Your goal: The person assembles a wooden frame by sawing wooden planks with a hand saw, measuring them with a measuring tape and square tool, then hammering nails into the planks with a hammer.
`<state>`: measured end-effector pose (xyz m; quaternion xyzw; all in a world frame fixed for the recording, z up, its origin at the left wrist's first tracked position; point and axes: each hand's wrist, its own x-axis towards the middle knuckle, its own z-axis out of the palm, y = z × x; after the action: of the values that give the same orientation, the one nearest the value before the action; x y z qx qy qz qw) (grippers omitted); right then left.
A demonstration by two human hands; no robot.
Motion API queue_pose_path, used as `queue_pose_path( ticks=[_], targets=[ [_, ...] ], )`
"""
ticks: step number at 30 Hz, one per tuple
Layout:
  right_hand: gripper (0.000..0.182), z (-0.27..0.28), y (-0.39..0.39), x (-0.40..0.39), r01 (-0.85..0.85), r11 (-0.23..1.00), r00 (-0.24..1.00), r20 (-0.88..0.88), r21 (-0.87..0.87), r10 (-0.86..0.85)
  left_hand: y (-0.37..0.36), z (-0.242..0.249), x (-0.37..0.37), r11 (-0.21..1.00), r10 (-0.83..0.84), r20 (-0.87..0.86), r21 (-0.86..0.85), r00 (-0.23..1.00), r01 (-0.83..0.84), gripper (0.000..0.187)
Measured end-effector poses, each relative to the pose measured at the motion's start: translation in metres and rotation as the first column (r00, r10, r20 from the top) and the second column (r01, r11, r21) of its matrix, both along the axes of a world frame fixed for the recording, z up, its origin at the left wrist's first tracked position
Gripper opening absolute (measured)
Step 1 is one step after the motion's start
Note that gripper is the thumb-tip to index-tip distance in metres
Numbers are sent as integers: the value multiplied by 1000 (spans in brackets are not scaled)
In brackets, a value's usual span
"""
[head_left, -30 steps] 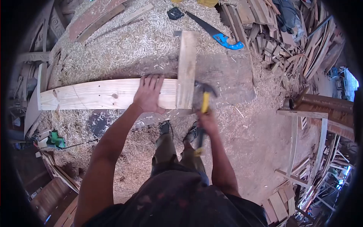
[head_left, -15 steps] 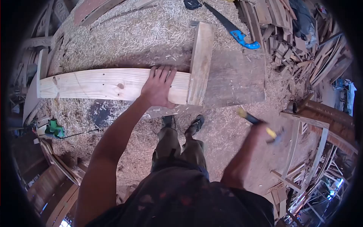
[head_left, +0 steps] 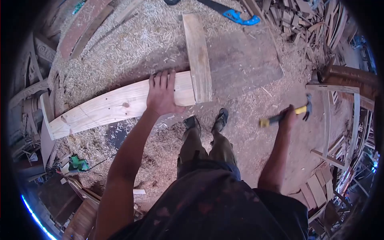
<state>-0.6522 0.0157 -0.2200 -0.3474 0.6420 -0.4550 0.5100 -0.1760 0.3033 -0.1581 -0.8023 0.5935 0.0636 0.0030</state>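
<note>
My left hand (head_left: 161, 94) lies flat on a long pale plank (head_left: 108, 107), close to where it butts against a shorter cross board (head_left: 198, 56). Both boards rest on a wide dark slab (head_left: 244, 56) covered in shavings. My right hand (head_left: 287, 117) is out to the right, away from the boards, gripping a hammer (head_left: 294, 111) with a yellow and black handle, its head pointing right.
A blue-handled handsaw (head_left: 228, 12) lies beyond the cross board. Scrap wood is piled at the top right (head_left: 316, 28). A wooden frame (head_left: 332, 120) stands at right. A green power tool (head_left: 78, 163) sits at lower left. My feet (head_left: 206, 122) stand on shavings.
The hammer struck beside the cross board a second ago, then swung out to the right, where my right hand still holds it. My left hand stayed on the plank; the view has tilted.
</note>
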Motion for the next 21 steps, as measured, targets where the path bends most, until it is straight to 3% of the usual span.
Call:
queue_pose_path(
  ticks=[2,3,4,5,6,8,11,12,13,15,16,17,19,20,21],
  targets=[
    [27,-37,-1,44,169,983,974,166,-68,-156,0,1,1,1000,3,-2,-19,1000,-3,142],
    [21,-53,30,83,-48,997,996,-82,-66,43,1,1,2,1000,0,-8,-17,1000,0,143],
    [15,-55,81,131,-375,926,892,-254,46,374,0,-1,6,1000,5,-4,-12,1000,-5,144],
    [11,-30,130,174,-620,764,737,-204,177,645,1,-2,7,1000,8,-5,-5,1000,-8,144],
    [11,9,163,207,-739,592,639,58,322,767,3,-1,4,1000,9,-13,2,1000,-8,145],
    [22,21,163,209,-755,494,655,460,431,600,0,6,2,1000,-1,-10,10,1000,1,148],
    [19,-7,148,150,-682,689,720,57,243,692,1,4,2,999,9,6,41,1000,-10,147],
    [20,25,129,136,-633,718,759,53,289,649,-1,3,4,1000,4,8,23,1000,-4,147],
    [20,11,107,108,-568,770,803,-11,292,596,-1,2,5,1000,2,6,15,1000,-2,146],
    [17,11,71,73,-362,927,932,11,94,363,3,-1,6,1000,-1,-5,0,1000,1,146],
    [23,11,51,68,-210,973,974,-66,91,216,2,-1,7,1000,-3,-11,-12,1000,3,146],
    [25,4,35,69,-25,995,1000,-2,97,26,4,-3,7,1000,-5,-11,-28,1000,5,146],
    [25,-24,46,94,-71,994,997,-22,-85,69,5,-5,6,1000,4,-13,-23,1000,-4,145],
    [19,-57,66,124,-101,993,973,-201,59,111,3,-3,7,1000,-2,-7,-25,1000,2,145],
    [5,-70,110,154,-409,913,896,-194,-4,400,3,-3,7,1000,-3,-4,-28,1000,3,145]
  ],
)
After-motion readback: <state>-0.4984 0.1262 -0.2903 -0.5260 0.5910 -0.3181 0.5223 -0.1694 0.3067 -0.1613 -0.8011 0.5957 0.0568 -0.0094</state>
